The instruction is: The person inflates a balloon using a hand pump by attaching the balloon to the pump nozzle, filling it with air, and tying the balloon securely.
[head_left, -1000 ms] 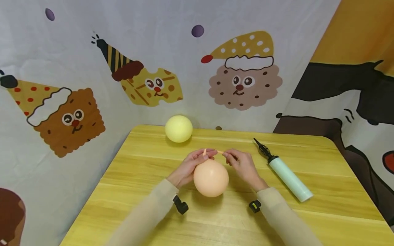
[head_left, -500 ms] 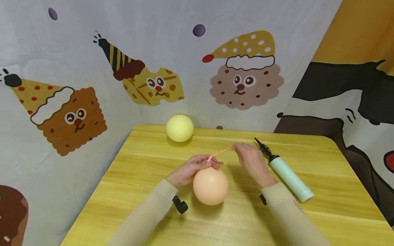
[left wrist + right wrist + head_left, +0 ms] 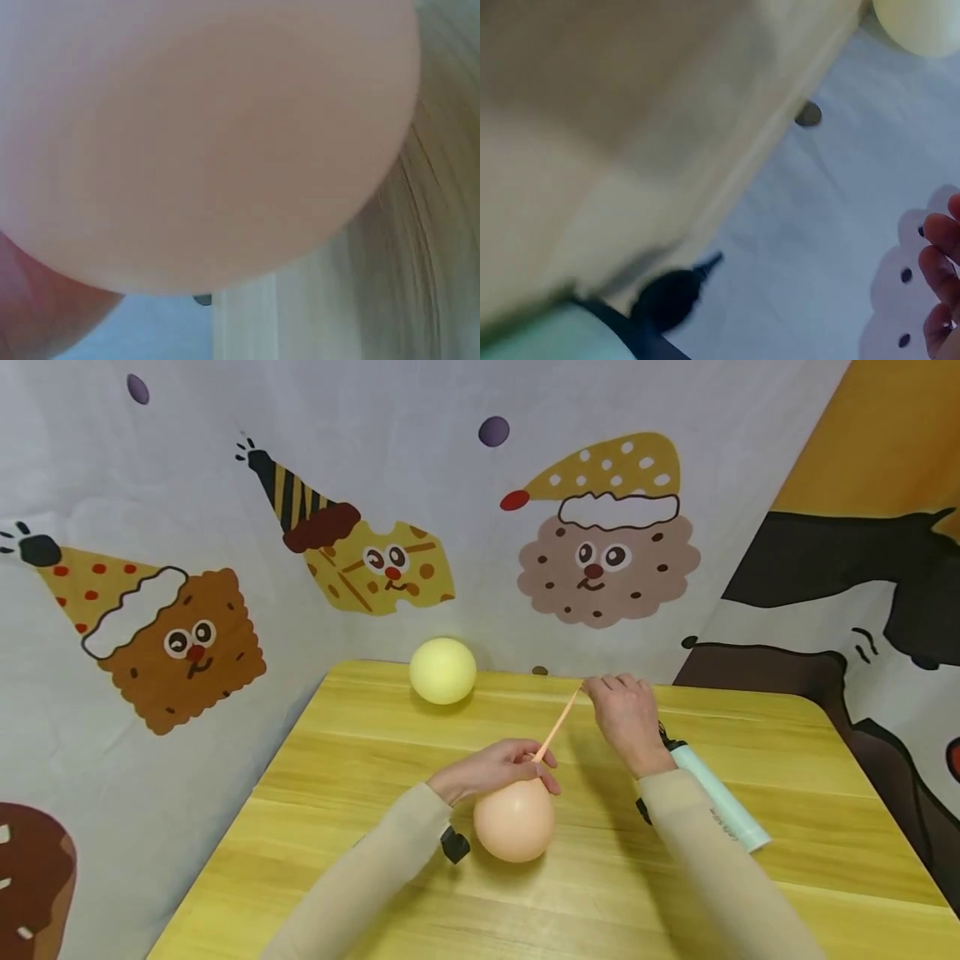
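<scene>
A round peach balloon [image 3: 514, 823] sits low over the table, and it fills most of the left wrist view. My left hand [image 3: 501, 770] holds it at the top, thumb and fingers around the base of its neck. From there the neck [image 3: 557, 725] runs up and to the right, stretched long and thin. Its far end is pinched by my right hand [image 3: 624, 710], which is raised near the back of the table. In the right wrist view only curled fingertips of the right hand [image 3: 941, 277] show at the right edge; the balloon is out of that view.
A yellow balloon [image 3: 442, 671] rests at the table's back edge. To the right lies a mint-green hand pump [image 3: 720, 797] with a black nozzle, partly hidden by my right arm. Behind the wooden table [image 3: 337, 860] hangs a cartoon-printed cloth [image 3: 465, 568].
My right hand has moved up and to the right, drawing the balloon's neck out long. My left hand has shifted slightly right and down, and the balloon's body sits a little lower.
</scene>
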The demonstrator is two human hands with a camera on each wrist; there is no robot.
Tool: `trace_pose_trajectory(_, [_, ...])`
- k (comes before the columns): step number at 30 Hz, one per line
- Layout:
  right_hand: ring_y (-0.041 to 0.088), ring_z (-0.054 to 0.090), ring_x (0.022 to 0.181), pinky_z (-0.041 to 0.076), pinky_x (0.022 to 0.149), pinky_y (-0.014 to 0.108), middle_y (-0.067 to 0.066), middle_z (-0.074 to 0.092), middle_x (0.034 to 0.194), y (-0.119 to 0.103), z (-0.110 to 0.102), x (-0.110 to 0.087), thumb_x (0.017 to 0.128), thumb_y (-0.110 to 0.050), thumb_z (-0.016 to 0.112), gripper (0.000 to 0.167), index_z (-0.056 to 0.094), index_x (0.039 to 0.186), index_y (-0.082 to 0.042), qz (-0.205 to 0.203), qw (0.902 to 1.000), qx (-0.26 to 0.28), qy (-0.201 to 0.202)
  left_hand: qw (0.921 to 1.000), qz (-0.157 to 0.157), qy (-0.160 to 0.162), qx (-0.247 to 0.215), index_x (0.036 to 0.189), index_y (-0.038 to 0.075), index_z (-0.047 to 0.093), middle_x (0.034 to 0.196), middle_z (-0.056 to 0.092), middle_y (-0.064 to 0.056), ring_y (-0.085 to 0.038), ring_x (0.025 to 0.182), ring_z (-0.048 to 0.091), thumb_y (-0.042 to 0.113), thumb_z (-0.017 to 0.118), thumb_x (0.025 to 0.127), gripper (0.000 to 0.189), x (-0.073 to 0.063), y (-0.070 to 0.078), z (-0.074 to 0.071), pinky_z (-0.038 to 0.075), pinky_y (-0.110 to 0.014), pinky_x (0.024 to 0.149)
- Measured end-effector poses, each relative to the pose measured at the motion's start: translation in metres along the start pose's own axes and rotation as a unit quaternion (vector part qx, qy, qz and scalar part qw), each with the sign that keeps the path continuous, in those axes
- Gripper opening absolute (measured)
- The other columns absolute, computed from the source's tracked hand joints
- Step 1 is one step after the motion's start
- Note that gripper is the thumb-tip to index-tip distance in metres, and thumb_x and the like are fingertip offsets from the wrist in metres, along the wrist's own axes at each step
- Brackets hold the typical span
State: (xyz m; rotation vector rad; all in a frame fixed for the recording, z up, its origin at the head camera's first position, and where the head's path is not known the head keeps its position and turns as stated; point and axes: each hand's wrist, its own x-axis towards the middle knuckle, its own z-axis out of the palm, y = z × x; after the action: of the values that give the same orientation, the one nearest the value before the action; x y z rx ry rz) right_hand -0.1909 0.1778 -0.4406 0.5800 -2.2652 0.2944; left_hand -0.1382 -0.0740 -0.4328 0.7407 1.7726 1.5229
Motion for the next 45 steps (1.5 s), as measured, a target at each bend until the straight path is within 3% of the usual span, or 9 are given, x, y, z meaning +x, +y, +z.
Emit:
trace_pose_trajectory(5, [0.038,0.065,0.083,0.048,0.061,0.048,0.012,0.073,0.086,-0.012,0.008,-0.019,0.094,-0.010,0.074,0.005,0.073,0.098,-0.007,-0.017,0.9986,0.046,-0.018,0.9879,0.072,0.060,-0.123,0.126,-0.001,0.055,0.117,0.074,-0.009,-0.022,0.116,0.068,0.014,0.048,0.111,0.023,0.005,-0.001,0.000,0.053,-0.041,0.103])
trace_pose_trajectory(12, [0.034,0.064,0.099,0.047,0.072,0.047,0.008,0.073,0.095,-0.044,-0.008,-0.035,0.086,-0.006,0.083,0.020,0.074,0.104,-0.009,-0.039,0.9887,0.121,-0.080,0.9302,0.139,0.216,-0.262,0.142,-0.003,0.050,0.128,0.071,0.000,-0.017,0.123,0.063,0.020,0.048,0.112,0.038,0.005,-0.005,-0.003,0.050,-0.037,0.106])
trace_pose_trajectory(16, [0.034,0.064,0.104,0.049,0.080,0.050,0.008,0.074,0.102,-0.054,-0.020,-0.038,0.082,-0.004,0.084,0.026,0.074,0.105,-0.009,-0.026,0.9833,0.137,-0.117,0.9276,0.135,0.233,-0.259,0.145,-0.004,0.049,0.134,0.069,-0.003,-0.018,0.124,0.062,0.020,0.049,0.112,0.041,0.006,-0.005,-0.002,0.049,-0.038,0.108])
trace_pose_trajectory(23, [0.029,0.066,0.098,0.052,0.078,0.049,0.004,0.076,0.097,-0.061,-0.037,-0.034,0.093,-0.012,0.077,0.009,0.073,0.100,-0.015,-0.044,0.9855,0.111,-0.120,0.9692,0.105,0.211,-0.071,0.147,0.002,0.054,0.144,0.062,-0.008,-0.020,0.135,0.056,0.023,0.045,0.113,0.041,0.002,-0.004,0.001,0.047,-0.040,0.110])
trace_pose_trajectory(26, [0.027,0.067,0.092,0.050,0.072,0.045,0.004,0.076,0.095,-0.065,-0.041,-0.034,0.096,-0.016,0.074,0.004,0.071,0.097,-0.014,-0.056,0.9862,0.105,-0.114,0.9632,0.116,0.222,0.098,0.143,0.009,0.061,0.145,0.062,-0.005,-0.021,0.137,0.052,0.024,0.046,0.113,0.037,0.002,-0.001,0.003,0.046,-0.042,0.110])
trace_pose_trajectory(30, [0.022,0.063,0.077,0.045,0.065,0.038,0.002,0.072,0.082,-0.073,-0.048,-0.033,0.097,-0.015,0.071,0.010,0.067,0.088,-0.012,-0.046,0.9864,0.120,-0.102,0.9036,0.150,0.254,0.310,0.137,0.010,0.066,0.137,0.067,0.000,-0.024,0.122,0.056,0.019,0.050,0.111,0.032,0.003,0.001,0.007,0.048,-0.045,0.103])
trace_pose_trajectory(39, [0.008,0.039,0.054,0.035,0.051,0.027,-0.009,0.042,0.059,-0.095,-0.054,-0.027,0.091,-0.007,0.067,0.024,0.057,0.071,-0.016,0.033,0.9788,0.177,-0.097,0.7062,0.221,0.304,0.600,0.122,0.017,0.073,0.116,0.075,0.007,-0.021,0.109,0.063,0.018,0.070,0.101,0.021,0.001,-0.006,0.013,0.052,-0.043,0.089])
trace_pose_trajectory(42, [0.007,0.037,0.052,0.032,0.048,0.025,-0.009,0.040,0.058,-0.101,-0.056,-0.025,0.091,-0.007,0.066,0.023,0.056,0.071,-0.016,0.067,0.9729,0.189,-0.115,0.6625,0.237,0.304,0.642,0.122,0.017,0.072,0.115,0.074,0.008,-0.020,0.111,0.063,0.024,0.075,0.098,0.025,0.002,-0.009,0.013,0.051,-0.040,0.091])
trace_pose_trajectory(45, [0.007,0.036,0.051,0.032,0.046,0.024,-0.009,0.040,0.057,-0.106,-0.058,-0.023,0.091,-0.008,0.065,0.024,0.056,0.071,-0.016,0.080,0.9703,0.192,-0.123,0.6426,0.259,0.306,0.653,0.121,0.015,0.070,0.114,0.074,0.008,-0.020,0.112,0.062,0.020,0.077,0.096,0.026,0.002,-0.012,0.012,0.051,-0.039,0.091])
